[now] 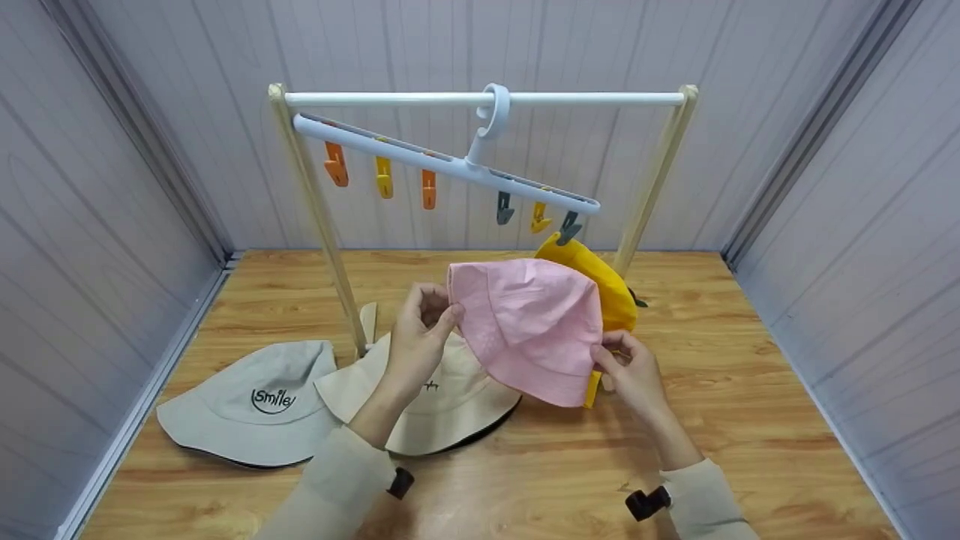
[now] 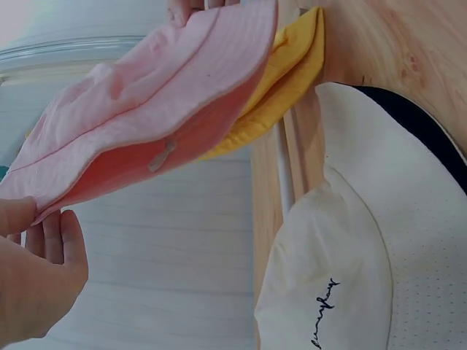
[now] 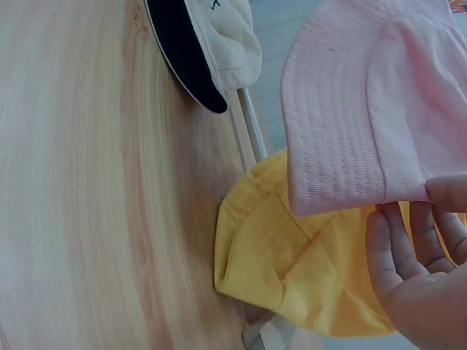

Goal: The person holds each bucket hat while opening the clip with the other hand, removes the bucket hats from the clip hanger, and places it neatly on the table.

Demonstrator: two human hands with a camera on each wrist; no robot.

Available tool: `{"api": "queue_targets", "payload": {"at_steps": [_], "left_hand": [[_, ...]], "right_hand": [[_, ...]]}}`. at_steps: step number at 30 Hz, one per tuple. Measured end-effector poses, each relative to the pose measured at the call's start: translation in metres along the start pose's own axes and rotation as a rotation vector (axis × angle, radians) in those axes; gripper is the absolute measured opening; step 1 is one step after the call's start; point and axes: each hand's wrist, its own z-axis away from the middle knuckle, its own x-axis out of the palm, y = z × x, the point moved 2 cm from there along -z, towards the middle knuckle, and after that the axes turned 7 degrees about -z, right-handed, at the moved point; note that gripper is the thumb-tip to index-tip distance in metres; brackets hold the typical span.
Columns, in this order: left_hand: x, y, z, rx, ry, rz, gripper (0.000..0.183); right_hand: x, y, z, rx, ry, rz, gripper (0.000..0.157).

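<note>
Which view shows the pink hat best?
The head view: the pink hat is entirely within frame. The left wrist view shows its inside and a pale tag; the right wrist view, brim stitching but a cropped crown.

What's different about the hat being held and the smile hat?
The held hat is pink; the smile hat is pale gray. The held hat is up in the air; the smile hat rests on the table. The smile hat has dark writing; the held hat shows none. Both are hats with brims.

Pale panelled walls [image 1: 585, 45] — three sides; wood-grain tabletop [image 1: 720, 390] — warm brown.
</note>
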Motion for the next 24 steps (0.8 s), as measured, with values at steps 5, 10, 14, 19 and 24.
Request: {"api": "queue_targets", "payload": {"at_steps": [5, 10, 14, 19, 24], "left_hand": [[0.0, -0.006, 0.004, -0.056, -0.029, -0.036, 0.02], [0.002, -0.014, 0.01, -0.131, -0.067, -0.03, 0.019], [0.004, -0.021, 0.014, -0.161, -0.112, -0.015, 0.017], [0.004, -0.031, 0.018, -0.181, -0.152, -0.054, 0.018], [0.004, -0.039, 0.022, -0.232, -0.179, -0.086, 0.021]], "right_hand": [[-0.011, -0.004, 0.005, -0.039, 0.0, 0.051, 0.016], [-0.022, -0.007, 0.011, -0.057, -0.014, 0.096, 0.015], [-0.031, -0.006, 0.015, -0.059, -0.02, 0.117, 0.014], [-0.04, -0.005, 0.019, -0.047, -0.038, 0.16, 0.014], [-0.048, -0.002, 0.024, -0.027, -0.068, 0.207, 0.013]]}}
